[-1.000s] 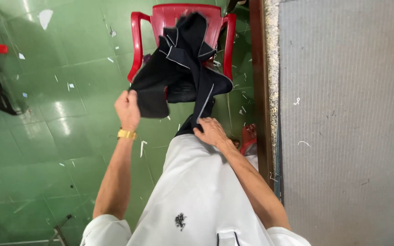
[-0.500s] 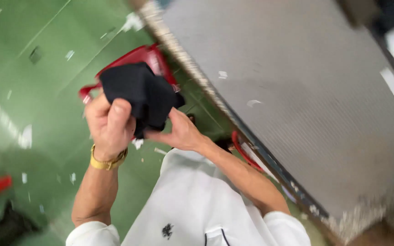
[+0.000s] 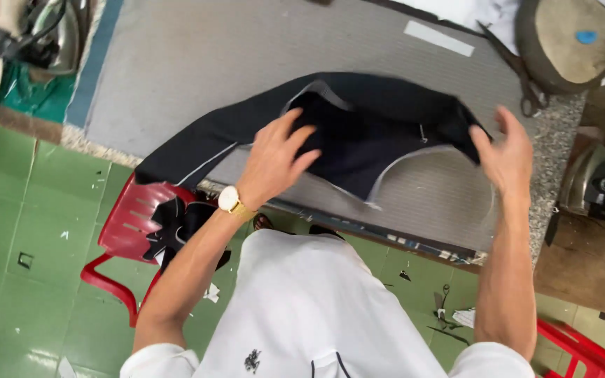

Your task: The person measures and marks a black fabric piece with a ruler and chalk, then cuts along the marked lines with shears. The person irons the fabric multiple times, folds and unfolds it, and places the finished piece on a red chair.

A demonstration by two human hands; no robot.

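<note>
I see left hand [image 3: 274,157] and right hand [image 3: 504,155], fingers apart, spreading dark cloth [image 3: 358,133] on grey tabletop [image 3: 176,63].

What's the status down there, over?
Left hand open, flat on dark garment piece. Right hand open at its end. Piece spread on grey table. Scissors nearby.

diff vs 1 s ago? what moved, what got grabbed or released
The dark garment moved from above the red chair onto the grey table, where it now lies spread out. It was bunched in both hands; now the left hand is open on it and the right hand is open at its end. Unchanged: other dark cloth on the chair, the watch on the left wrist.
</note>
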